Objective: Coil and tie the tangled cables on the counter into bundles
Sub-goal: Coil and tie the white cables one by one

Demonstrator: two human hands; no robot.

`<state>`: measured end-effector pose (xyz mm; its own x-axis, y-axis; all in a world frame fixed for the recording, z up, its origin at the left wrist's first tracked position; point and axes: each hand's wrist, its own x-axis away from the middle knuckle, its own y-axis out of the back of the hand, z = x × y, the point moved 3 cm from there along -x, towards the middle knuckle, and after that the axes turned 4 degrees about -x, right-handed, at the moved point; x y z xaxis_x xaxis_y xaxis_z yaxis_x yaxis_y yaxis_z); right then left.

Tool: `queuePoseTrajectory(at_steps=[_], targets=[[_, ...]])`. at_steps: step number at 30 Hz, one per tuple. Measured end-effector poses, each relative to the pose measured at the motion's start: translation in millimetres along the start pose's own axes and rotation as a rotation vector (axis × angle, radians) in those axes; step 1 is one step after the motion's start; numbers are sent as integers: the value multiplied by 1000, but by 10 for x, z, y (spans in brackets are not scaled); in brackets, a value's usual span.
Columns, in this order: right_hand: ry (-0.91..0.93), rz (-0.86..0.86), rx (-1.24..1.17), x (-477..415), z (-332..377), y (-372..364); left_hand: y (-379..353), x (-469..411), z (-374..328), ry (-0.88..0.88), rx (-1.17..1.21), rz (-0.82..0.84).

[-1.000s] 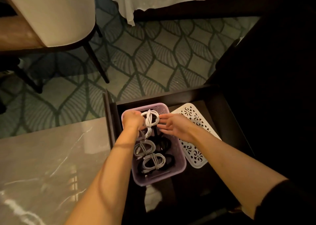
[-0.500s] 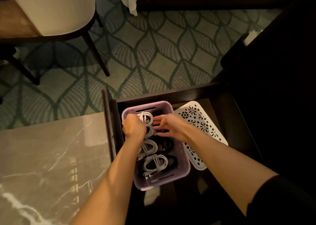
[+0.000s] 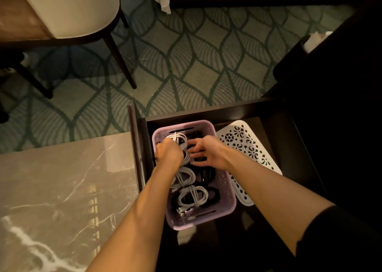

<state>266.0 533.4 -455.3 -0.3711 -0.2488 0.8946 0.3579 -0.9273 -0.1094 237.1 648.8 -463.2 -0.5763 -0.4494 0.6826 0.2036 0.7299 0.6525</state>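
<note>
Lilac basket (image 3: 227,189) at frame centre: my left hand (image 3: 168,153) clutches a white cable coil (image 3: 180,139); my right hand (image 3: 208,152) rests loose-fingered on black cables (image 3: 214,193).

Both bare arms reach forward and down, left hand (image 3: 168,153) curled round a white cable (image 3: 180,137), right hand (image 3: 208,152) with fingers spread

Open from above over the basket (image 3: 231,192), yet crammed inside with white bundles (image 3: 193,196) and black cables (image 3: 214,194), and blocked at the far end by the left hand (image 3: 168,153) and right hand (image 3: 208,152). Hemmed by the dark drawer (image 3: 206,114) walls left, far and right. Room to pass over the white patterned tray (image 3: 248,145) just right, and over the marble tabletop (image 3: 62,189) left.
</note>
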Motion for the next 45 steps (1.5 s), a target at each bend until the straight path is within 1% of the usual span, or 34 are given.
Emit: queuePoseTrajectory(at_steps=[2, 3, 6, 9, 12, 15, 17, 20, 22, 24, 27, 29, 32, 35, 38, 40, 43, 45], targets=[[-9, 2, 43, -11, -11, 4, -31, -52, 21, 48, 6, 26], [-11, -2, 59, -14, -20, 4, -45, -81, 20, 46, 6, 54], [17, -25, 43, -12, -21, -1, -38, -105, 35, 45, 74, 67], [47, -71, -6, 8, 3, 7, 15, -71, 25, 55, 65, 41], [62, -102, -9, 83, 27, 8, 90, 12, -22, 21, 45, -16], [141, -230, 49, 262, 127, 93, 228, 166, -149, -62, -3, -99], [258, -329, 66, 460, 280, 208, 357, 314, -338, -152, -12, -130], [433, -470, 50, 777, 496, 386, 584, 570, -684, -282, 59, -149], [579, -576, 12, 1134, 621, 535, 791, 865, -988, -386, 137, -197], [745, -696, 82, 1564, 746, 653, 1001, 1229, -1292, -496, 189, -264], [928, -864, 141, 2387, 842, 757, 1180, 1822, -1680, -668, 244, -314], [1054, -976, 84, 3018, 848, 884, 1224, 2298, -1957, -810, 285, -312], [1192, -1025, -88, 3823, 786, 1134, 1237, 2991, -2287, -977, 340, -295], [1266, -1129, -201, 4520, 579, 1425, 1091, 3703, -2547, -1123, 342, -270], [1296, -1256, -285, 5092, 209, 1788, 726, 4383, -2766, -1262, 297, -220], [1283, -1295, -350, 5352, -58, 2014, 451, 4735, -2867, -1343, 249, -202], [1269, -1391, -451, 5753, -594, 2411, -92, 5326, -2980, -1454, 147, -119], [1250, -1430, -563, 5953, -966, 2654, -458, 5670, -3022, -1520, 63, -59]])
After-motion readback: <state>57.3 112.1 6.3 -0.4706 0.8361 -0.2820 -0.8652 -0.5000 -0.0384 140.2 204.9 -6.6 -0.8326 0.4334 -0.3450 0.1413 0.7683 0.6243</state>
